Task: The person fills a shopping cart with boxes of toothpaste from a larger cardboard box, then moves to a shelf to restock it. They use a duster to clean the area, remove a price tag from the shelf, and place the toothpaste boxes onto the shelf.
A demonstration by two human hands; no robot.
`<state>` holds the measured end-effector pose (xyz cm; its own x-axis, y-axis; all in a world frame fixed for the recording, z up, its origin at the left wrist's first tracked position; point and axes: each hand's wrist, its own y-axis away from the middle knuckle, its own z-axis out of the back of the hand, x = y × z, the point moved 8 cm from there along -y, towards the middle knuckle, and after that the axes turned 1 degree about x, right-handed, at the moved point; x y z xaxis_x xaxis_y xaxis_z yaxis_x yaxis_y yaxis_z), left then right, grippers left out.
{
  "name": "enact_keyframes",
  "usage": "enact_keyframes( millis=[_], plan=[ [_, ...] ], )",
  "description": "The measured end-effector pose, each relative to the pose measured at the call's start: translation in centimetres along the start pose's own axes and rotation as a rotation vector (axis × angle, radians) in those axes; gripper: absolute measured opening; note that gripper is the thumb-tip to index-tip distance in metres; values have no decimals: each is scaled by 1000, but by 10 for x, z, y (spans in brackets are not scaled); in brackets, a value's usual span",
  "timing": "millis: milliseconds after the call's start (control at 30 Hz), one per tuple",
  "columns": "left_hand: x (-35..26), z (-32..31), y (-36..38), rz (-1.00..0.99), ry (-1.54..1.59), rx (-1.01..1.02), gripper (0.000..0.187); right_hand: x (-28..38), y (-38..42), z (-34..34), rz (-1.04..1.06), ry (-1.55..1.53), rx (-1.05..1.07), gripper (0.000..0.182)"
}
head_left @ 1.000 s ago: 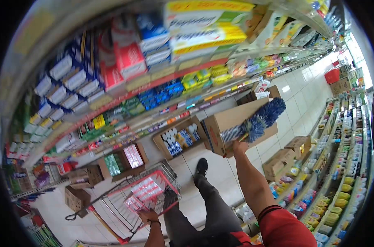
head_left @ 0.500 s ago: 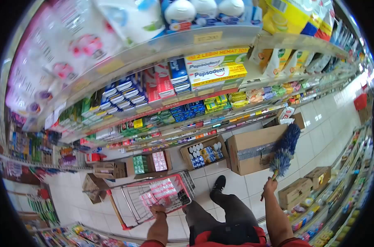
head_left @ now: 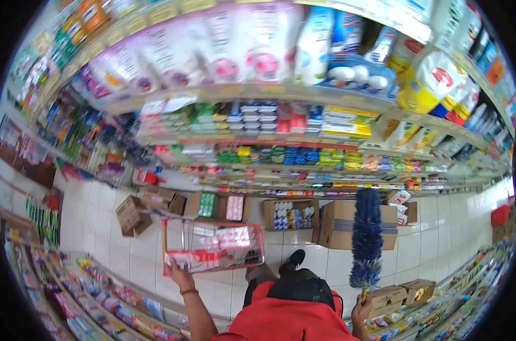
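My left hand (head_left: 179,274) is at the near handle corner of a shopping cart (head_left: 255,264) with red edging. Its fingers appear closed around the end of the handle (head_left: 164,238), though blur softens them. Inside the cart lie pink-and-white packs (head_left: 236,236), and a red-and-white piece (head_left: 196,261) shows right beside my fingers. Lower right, my right hand (head_left: 360,310) grips the short handle of a blue feather duster (head_left: 367,238). The duster points upright, its plumes in front of a large cardboard box (head_left: 336,224).
Shelves of toothpaste boxes (head_left: 346,120) and pouches (head_left: 226,45) stretch across the front. Open cartons (head_left: 292,223) line the floor beneath them, with another box (head_left: 131,216) beyond the cart. More stocked shelves (head_left: 121,301) stand behind me. Small cartons (head_left: 387,300) sit near my right hand.
My left hand has moved from the packs to the cart's handle end, and the cart sits straighter. The duster has swung left and upright. My view has shifted, showing more upper shelving.
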<state>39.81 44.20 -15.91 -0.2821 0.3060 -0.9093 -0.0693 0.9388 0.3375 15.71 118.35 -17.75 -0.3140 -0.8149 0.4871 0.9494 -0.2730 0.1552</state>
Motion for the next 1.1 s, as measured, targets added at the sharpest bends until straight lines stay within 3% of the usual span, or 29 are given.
enact_keyframes(
  millis=[33,67,133,167,200,267,333,367,400,467,500,533,567,733,767,800,867,933,967,1000,1033,1100],
  plan=[
    [-4,-18,-13,71,167,223,34,36,9,6,142,40,-61,31],
    [18,-6,-44,84,279,276,33,46,13,1,185,56,6,31],
    [-10,-73,-44,121,734,708,28,69,12,-24,212,81,163,34],
    [5,-78,-69,113,453,535,36,104,14,-27,257,6,217,35],
    [-14,-130,-39,447,912,746,46,129,15,-34,291,7,236,35],
    [-56,-194,10,608,1046,761,57,178,16,-35,469,-199,277,32],
    [-45,-221,8,740,1002,795,61,228,20,-32,556,-234,287,35],
    [-37,-224,3,627,797,709,58,242,20,-35,598,-276,319,36],
    [-28,-230,5,696,850,596,54,252,21,-39,637,-316,350,37],
    [-24,-246,17,783,775,972,49,274,29,-36,748,-296,359,38],
    [-23,-238,14,595,530,885,47,289,38,-36,862,-284,386,39],
    [-27,-229,10,405,288,790,45,306,44,-29,849,-278,368,39],
    [-23,-234,12,423,285,804,45,322,58,-29,868,-183,423,38],
    [35,-239,39,736,164,771,45,332,80,-64,790,5,429,37],
    [68,-233,49,1103,339,1123,47,331,78,-64,677,33,341,37],
    [15,-235,87,1057,96,956,47,329,76,-61,572,60,252,36],
    [20,-233,90,1113,206,968,46,320,82,-53,504,13,222,39],
    [60,-223,59,1172,353,868,42,307,99,-46,647,-56,273,40],
    [76,-212,35,1007,353,878,54,302,109,-44,661,-54,336,39],
    [111,-201,-17,202,13,1096,55,301,112,-40,653,-55,316,39],
    [107,-206,-13,207,18,1120,55,307,124,-40,732,-27,338,39],
    [86,-210,10,530,48,1023,46,311,136,-43,769,23,357,40]
  ],
)
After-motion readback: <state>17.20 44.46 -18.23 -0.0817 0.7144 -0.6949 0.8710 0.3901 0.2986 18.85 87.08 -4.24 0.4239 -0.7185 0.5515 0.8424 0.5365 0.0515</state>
